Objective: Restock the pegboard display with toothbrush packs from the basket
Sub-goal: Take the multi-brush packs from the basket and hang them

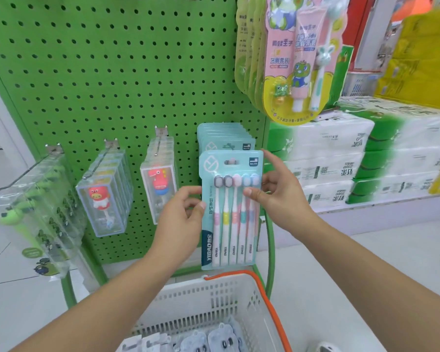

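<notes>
Bare green pegboard [99, 72] is lying open above the lower hooks. Hanging teal toothbrush packs [226, 138] are crowding the right column, with boxed kids' brushes [160, 184] just left and frog-themed toothbrush sets [297, 59] overhanging from above; the white basket [214, 295] is blocking below.

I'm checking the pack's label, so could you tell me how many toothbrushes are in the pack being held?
5, side by side in the teal pack held by both hands, heads up: two dark-headed on the left, one pink, two blue on the right.

Both forearms are bare to the frame's edge, with no sleeves, gloves, rings or watch showing.
</notes>
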